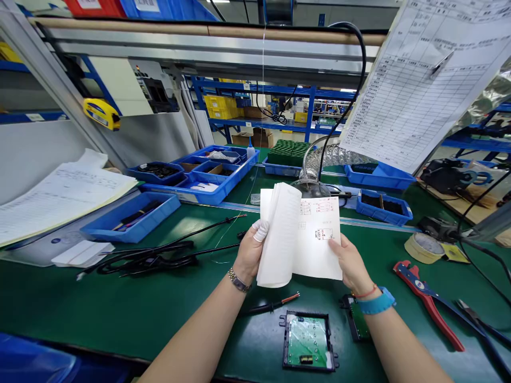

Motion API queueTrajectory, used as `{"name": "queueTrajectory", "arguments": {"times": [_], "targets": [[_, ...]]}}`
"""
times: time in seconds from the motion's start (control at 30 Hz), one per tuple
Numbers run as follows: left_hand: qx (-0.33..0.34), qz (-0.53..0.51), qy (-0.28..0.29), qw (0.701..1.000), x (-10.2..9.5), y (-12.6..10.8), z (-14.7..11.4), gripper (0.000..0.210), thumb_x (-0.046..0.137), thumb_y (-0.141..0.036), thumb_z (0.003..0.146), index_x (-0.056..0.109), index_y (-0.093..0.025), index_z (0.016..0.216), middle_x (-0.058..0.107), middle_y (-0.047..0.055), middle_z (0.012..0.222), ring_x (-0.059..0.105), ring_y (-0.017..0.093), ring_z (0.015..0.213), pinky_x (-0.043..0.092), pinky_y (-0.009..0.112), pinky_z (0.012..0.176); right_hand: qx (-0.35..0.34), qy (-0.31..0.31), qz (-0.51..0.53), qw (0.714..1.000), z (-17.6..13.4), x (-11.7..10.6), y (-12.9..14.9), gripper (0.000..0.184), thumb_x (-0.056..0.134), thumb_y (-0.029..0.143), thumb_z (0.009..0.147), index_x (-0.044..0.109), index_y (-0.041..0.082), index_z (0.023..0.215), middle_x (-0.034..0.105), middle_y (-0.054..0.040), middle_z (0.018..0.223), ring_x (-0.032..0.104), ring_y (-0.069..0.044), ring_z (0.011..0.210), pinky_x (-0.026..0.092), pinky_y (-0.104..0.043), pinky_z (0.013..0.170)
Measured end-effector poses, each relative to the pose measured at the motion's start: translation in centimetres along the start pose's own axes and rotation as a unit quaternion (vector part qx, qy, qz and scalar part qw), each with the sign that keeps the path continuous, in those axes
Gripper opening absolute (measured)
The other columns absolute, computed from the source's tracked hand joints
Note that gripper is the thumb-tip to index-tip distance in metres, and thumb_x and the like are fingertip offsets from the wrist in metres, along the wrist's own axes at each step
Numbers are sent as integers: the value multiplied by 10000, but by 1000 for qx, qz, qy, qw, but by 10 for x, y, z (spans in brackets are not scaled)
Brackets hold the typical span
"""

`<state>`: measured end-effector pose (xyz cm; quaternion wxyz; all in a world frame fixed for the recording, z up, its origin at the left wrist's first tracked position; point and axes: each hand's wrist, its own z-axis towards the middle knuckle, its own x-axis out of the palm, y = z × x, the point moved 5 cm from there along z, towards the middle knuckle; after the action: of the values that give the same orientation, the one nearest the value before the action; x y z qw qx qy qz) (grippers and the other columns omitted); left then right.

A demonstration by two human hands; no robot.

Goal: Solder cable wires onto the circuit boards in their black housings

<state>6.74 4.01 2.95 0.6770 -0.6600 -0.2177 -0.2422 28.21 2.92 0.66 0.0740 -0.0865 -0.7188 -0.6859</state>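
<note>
An open notebook [317, 255] with red and black hand-drawn diagrams is held up over the green bench. My left hand [251, 247], with a white wrap on its thumb, grips the folded-back pages on the left side. At the right edge my right hand [351, 260] pinches the page, thumb beside a small drawing. Below the notebook lies a circuit board in a black frame [309, 340]. A second framed board [357, 319] is partly hidden by my right forearm. A black cable [271, 307] with bare copper-coloured ends rests left of the first board.
Wire strippers [429, 300] and pliers [479, 319] lie at right, near a tape roll [423, 247]. Coiled black cables [159, 260] and a blue parts tray [133, 215] occupy the left. Clipped papers [423, 80] hang at upper right; a flexible metal duct [339, 155] stands behind.
</note>
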Motion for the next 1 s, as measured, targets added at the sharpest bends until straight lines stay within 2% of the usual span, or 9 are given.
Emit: {"name": "queueTrajectory", "arguments": {"times": [0.13, 0.27, 0.43, 0.53, 0.73, 0.8, 0.87, 0.93, 1.0], "targets": [[-50, -21, -13, 998, 2, 11, -4, 445, 729, -484, 624, 590, -172, 911, 671, 19, 809, 633, 175, 677, 547, 350, 688, 28, 19, 30, 999, -3, 7, -6, 371, 653, 357, 706, 585, 205, 1038, 656, -51, 1076, 636, -235, 902, 506, -377, 799], [-55, -14, -10, 998, 0, 6, -3, 455, 704, -501, 649, 580, -197, 965, 670, 11, 799, 638, 181, 659, 553, 373, 673, 34, 9, 38, 999, -4, 7, -4, 405, 715, 292, 637, 607, 208, 1018, 674, -38, 1020, 642, -224, 841, 519, -336, 713], [-60, -24, 31, 997, 2, -4, -1, 524, 633, -544, 704, 556, -191, 1084, 639, 97, 1062, 623, 279, 919, 530, 431, 764, 45, 2, 53, 998, -6, 8, 2, 426, 740, 263, 595, 612, 215, 998, 694, -34, 938, 651, -224, 791, 531, -339, 669], [-49, -25, 42, 998, 2, -8, -2, 508, 618, -541, 720, 567, -195, 1089, 622, 99, 1112, 593, 307, 992, 516, 450, 803, 49, 6, 58, 997, -6, 8, 4, 434, 747, 264, 589, 610, 217, 998, 697, -40, 918, 655, -229, 762, 536, -347, 644], [-2, -10, 30, 999, -1, -15, -1, 418, 650, -496, 708, 582, -206, 1001, 646, 70, 1049, 619, 278, 919, 524, 429, 766, 46, 3, 55, 997, -3, 2, 3, 465, 754, 248, 580, 605, 225, 1020, 699, -33, 904, 658, -224, 738, 538, -340, 629], [39, 44, 13, 998, -4, -20, 1, 370, 670, -438, 705, 575, -193, 965, 657, 60, 1002, 631, 252, 869, 529, 404, 743, 42, -2, 50, 998, -2, 0, 3, 478, 752, 273, 587, 597, 224, 1038, 697, -40, 922, 660, -234, 751, 539, -350, 628], [90, 144, -20, 985, -9, -25, 3, 403, 689, -349, 696, 548, -187, 1037, 665, 55, 955, 635, 234, 837, 523, 385, 746, 34, -10, 41, 999, -1, -3, 5, 469, 741, 306, 610, 593, 229, 1049, 690, -39, 964, 658, -239, 791, 539, -350, 644], [137, 272, -65, 950, -13, -28, 5, 519, 678, -256, 691, 490, -192, 1171, 670, 55, 934, 630, 232, 851, 497, 392, 803, 27, -16, 28, 999, 1, -6, 6, 456, 726, 335, 638, 593, 235, 1063, 680, -33, 1006, 652, -237, 844, 536, -341, 674], [168, 376, -88, 907, -14, -27, 6, 568, 644, -187, 687, 475, -199, 1229, 671, 59, 934, 616, 248, 897, 455, 409, 874, 28, -18, 13, 999, 2, -9, 6, 448, 702, 377, 673, 598, 230, 1083, 679, -34, 1013, 646, -240, 876, 532, -339, 698]]}}
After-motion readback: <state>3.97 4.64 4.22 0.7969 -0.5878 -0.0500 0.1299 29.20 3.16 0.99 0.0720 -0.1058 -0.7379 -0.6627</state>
